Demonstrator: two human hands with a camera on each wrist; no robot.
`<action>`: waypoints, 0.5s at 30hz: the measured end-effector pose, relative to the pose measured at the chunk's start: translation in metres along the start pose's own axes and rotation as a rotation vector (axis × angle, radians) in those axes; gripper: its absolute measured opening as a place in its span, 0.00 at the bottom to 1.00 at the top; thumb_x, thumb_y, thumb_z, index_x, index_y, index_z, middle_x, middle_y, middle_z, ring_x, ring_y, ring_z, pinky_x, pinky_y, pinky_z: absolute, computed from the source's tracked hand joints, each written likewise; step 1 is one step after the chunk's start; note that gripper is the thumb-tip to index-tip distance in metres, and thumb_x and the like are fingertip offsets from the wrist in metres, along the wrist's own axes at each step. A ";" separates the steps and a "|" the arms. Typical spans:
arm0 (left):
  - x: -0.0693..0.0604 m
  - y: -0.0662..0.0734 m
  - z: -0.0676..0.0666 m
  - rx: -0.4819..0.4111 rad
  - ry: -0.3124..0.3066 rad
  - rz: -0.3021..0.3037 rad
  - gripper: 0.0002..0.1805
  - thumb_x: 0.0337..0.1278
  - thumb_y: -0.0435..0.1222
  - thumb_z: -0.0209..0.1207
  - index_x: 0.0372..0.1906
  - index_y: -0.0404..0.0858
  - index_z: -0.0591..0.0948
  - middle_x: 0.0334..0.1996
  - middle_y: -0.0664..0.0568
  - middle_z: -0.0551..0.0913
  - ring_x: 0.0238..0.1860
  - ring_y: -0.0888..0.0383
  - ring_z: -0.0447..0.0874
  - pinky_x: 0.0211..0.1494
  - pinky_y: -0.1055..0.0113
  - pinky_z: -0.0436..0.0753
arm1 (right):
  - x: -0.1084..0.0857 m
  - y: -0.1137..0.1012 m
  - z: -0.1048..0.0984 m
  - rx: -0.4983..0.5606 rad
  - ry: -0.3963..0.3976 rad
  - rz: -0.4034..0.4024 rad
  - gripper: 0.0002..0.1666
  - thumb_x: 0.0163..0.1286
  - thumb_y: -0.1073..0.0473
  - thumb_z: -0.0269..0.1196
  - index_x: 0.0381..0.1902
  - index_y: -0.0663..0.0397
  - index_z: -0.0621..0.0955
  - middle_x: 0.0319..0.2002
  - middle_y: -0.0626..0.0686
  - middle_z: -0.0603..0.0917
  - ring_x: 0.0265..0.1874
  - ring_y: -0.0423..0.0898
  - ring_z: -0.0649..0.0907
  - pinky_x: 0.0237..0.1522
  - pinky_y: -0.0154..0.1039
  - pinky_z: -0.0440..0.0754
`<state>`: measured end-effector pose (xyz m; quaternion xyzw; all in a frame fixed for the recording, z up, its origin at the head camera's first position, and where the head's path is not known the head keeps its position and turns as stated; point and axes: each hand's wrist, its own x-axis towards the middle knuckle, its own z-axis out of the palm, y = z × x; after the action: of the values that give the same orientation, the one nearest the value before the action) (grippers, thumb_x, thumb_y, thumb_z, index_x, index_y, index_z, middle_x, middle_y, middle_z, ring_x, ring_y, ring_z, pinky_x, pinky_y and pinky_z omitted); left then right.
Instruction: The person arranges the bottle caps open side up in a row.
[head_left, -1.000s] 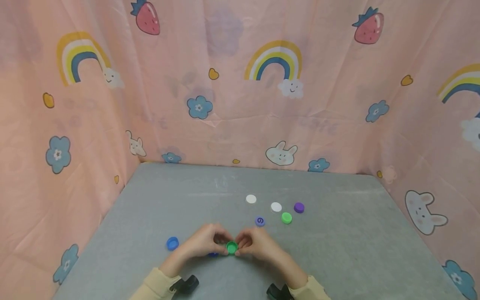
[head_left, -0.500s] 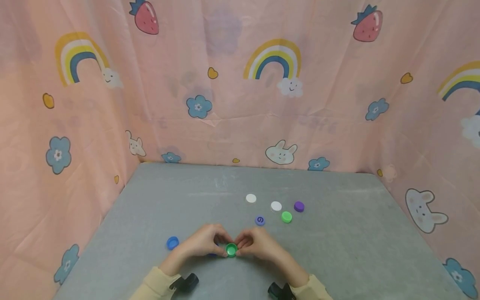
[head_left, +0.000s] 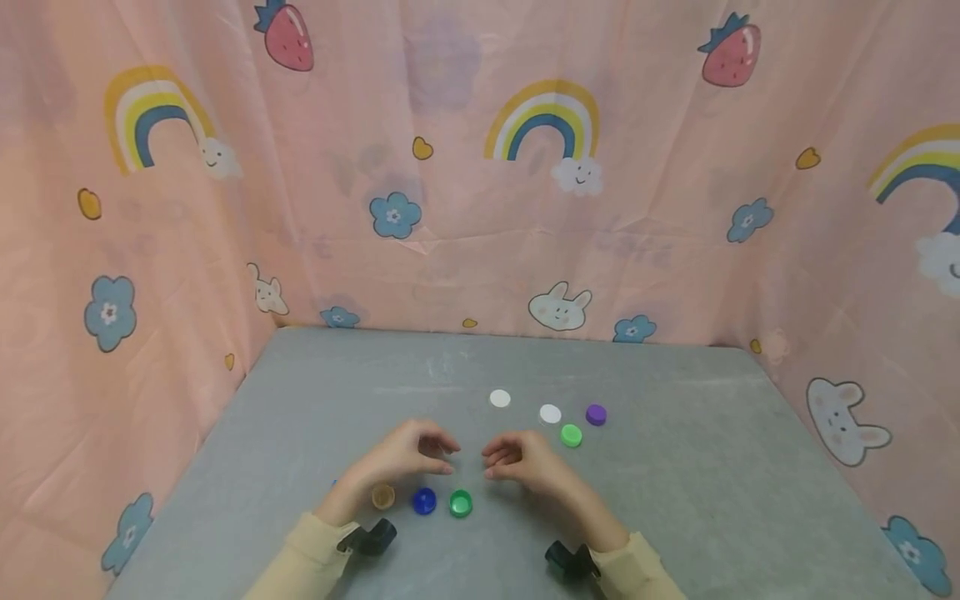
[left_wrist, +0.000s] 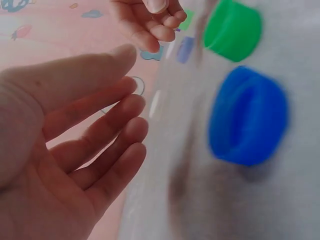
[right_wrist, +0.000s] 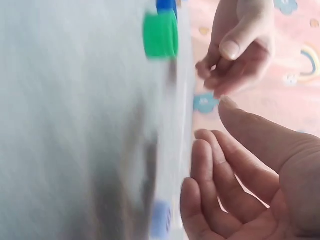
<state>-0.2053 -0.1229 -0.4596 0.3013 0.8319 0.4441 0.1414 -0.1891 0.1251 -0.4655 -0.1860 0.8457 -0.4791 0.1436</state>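
Left hand (head_left: pixel 408 454) and right hand (head_left: pixel 528 461), empty and loosely curved, have released the lower-centre green cap (head_left: pixel 461 503), apparently placed.

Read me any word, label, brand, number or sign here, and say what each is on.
None can be read.
Light-blue cap: a dark mark, too blurred and edge-on to read.
Pink curtain: faint marks, too pale to read.
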 end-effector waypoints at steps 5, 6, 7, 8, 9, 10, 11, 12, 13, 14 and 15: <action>0.016 0.000 -0.010 -0.008 0.064 -0.019 0.15 0.49 0.36 0.68 0.43 0.35 0.84 0.40 0.43 0.85 0.36 0.60 0.80 0.42 0.68 0.79 | 0.012 0.004 -0.020 -0.058 0.139 0.024 0.17 0.57 0.59 0.70 0.42 0.61 0.83 0.34 0.50 0.86 0.33 0.42 0.84 0.38 0.35 0.82; 0.019 0.000 -0.012 -0.009 0.073 -0.028 0.16 0.48 0.36 0.68 0.43 0.35 0.84 0.40 0.43 0.85 0.36 0.61 0.80 0.41 0.69 0.79 | 0.015 0.006 -0.024 -0.065 0.166 0.029 0.17 0.56 0.59 0.71 0.42 0.60 0.83 0.34 0.50 0.86 0.33 0.42 0.84 0.38 0.35 0.82; 0.022 -0.001 -0.012 -0.009 0.079 -0.041 0.15 0.48 0.36 0.69 0.43 0.36 0.84 0.40 0.44 0.85 0.36 0.61 0.80 0.41 0.69 0.79 | 0.018 0.008 -0.028 -0.065 0.189 0.039 0.17 0.56 0.59 0.71 0.43 0.60 0.83 0.34 0.50 0.86 0.33 0.42 0.84 0.38 0.36 0.82; 0.026 -0.002 -0.013 -0.006 0.084 -0.054 0.15 0.48 0.37 0.69 0.43 0.37 0.84 0.40 0.45 0.85 0.36 0.62 0.80 0.41 0.69 0.79 | 0.022 0.010 -0.031 -0.060 0.209 0.046 0.17 0.56 0.59 0.71 0.43 0.60 0.83 0.34 0.50 0.86 0.33 0.42 0.84 0.38 0.36 0.82; 0.030 -0.003 -0.013 -0.004 0.089 -0.068 0.16 0.47 0.37 0.69 0.43 0.37 0.84 0.40 0.46 0.85 0.36 0.62 0.80 0.41 0.69 0.79 | 0.025 0.012 -0.035 -0.054 0.229 0.047 0.17 0.56 0.59 0.71 0.42 0.60 0.83 0.34 0.51 0.86 0.33 0.42 0.84 0.38 0.36 0.82; 0.034 -0.005 -0.012 -0.004 0.093 -0.079 0.16 0.47 0.37 0.69 0.43 0.38 0.84 0.40 0.48 0.86 0.36 0.62 0.80 0.42 0.69 0.79 | 0.029 0.015 -0.038 -0.050 0.248 0.048 0.17 0.56 0.60 0.71 0.43 0.60 0.83 0.35 0.51 0.86 0.33 0.43 0.84 0.38 0.36 0.82; 0.038 -0.006 -0.012 -0.009 0.095 -0.089 0.16 0.47 0.37 0.69 0.44 0.38 0.84 0.40 0.49 0.86 0.37 0.62 0.81 0.42 0.68 0.79 | 0.033 0.017 -0.041 -0.053 0.266 0.046 0.16 0.56 0.60 0.71 0.43 0.61 0.83 0.35 0.52 0.86 0.34 0.43 0.84 0.38 0.36 0.82; 0.042 -0.008 -0.011 -0.010 0.098 -0.099 0.16 0.48 0.37 0.69 0.44 0.39 0.84 0.40 0.49 0.85 0.37 0.61 0.81 0.42 0.67 0.79 | 0.036 0.019 -0.045 -0.052 0.279 0.046 0.17 0.57 0.60 0.70 0.43 0.61 0.83 0.36 0.52 0.86 0.34 0.44 0.84 0.39 0.37 0.82; 0.047 -0.010 -0.010 -0.013 0.103 -0.107 0.16 0.48 0.38 0.69 0.44 0.39 0.84 0.40 0.50 0.85 0.37 0.61 0.81 0.42 0.67 0.79 | 0.039 0.020 -0.047 -0.060 0.291 0.045 0.17 0.57 0.60 0.70 0.43 0.61 0.83 0.36 0.53 0.86 0.35 0.44 0.84 0.39 0.37 0.82; 0.052 -0.012 -0.009 -0.017 0.107 -0.110 0.16 0.49 0.38 0.69 0.45 0.39 0.84 0.40 0.50 0.85 0.38 0.61 0.81 0.43 0.66 0.79 | 0.042 0.021 -0.050 -0.068 0.303 0.044 0.17 0.57 0.60 0.70 0.44 0.61 0.82 0.37 0.53 0.86 0.35 0.45 0.84 0.40 0.38 0.82; 0.057 -0.013 -0.008 -0.026 0.111 -0.117 0.16 0.49 0.37 0.68 0.45 0.39 0.84 0.40 0.50 0.85 0.38 0.61 0.81 0.43 0.65 0.79 | 0.045 0.021 -0.052 -0.080 0.309 0.047 0.17 0.58 0.60 0.70 0.44 0.61 0.82 0.38 0.53 0.86 0.36 0.45 0.84 0.40 0.38 0.82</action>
<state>-0.2587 -0.0978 -0.4636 0.2253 0.8489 0.4617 0.1245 -0.2547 0.1545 -0.4606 -0.0959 0.8803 -0.4643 0.0157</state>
